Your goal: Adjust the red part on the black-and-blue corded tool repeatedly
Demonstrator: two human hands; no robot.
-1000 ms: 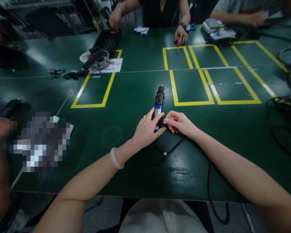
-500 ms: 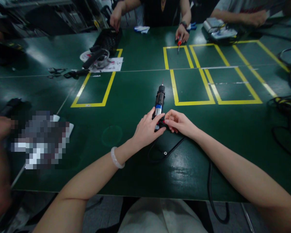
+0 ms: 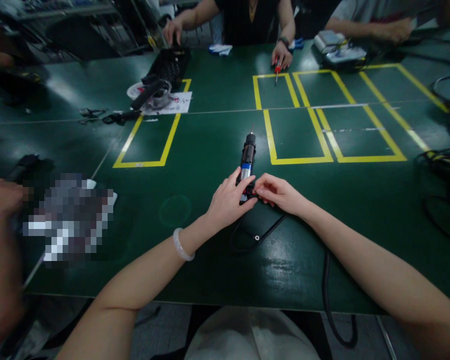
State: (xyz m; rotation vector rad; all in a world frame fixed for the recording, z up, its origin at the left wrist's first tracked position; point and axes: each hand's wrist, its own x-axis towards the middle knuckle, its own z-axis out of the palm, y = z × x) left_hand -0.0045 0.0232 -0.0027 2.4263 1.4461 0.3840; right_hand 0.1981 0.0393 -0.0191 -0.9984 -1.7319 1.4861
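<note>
A black electric screwdriver (image 3: pixel 247 152) with a blue band lies on the green table (image 3: pixel 210 150), its bit pointing away from me. My left hand (image 3: pixel 227 202) is wrapped round its near end, thumb on the silver part. My right hand (image 3: pixel 279 192) pinches the red and black part at that same end with thumb and fingertips. A black cable (image 3: pixel 262 232) runs from the tool toward me and off the table edge.
Yellow taped rectangles (image 3: pixel 296 135) mark the table. Across it, a person's hand (image 3: pixel 281 54) holds a red-handled screwdriver, another rests on a black tray (image 3: pixel 168 62). Paper and tools (image 3: pixel 157 97) lie far left, cables (image 3: pixel 442 175) at right, another person's arm (image 3: pixel 0 250) at my left.
My hands stay on the tool's near end; the right fingers have shifted slightly. The person across moved a hand to the far edge of the black tray.
</note>
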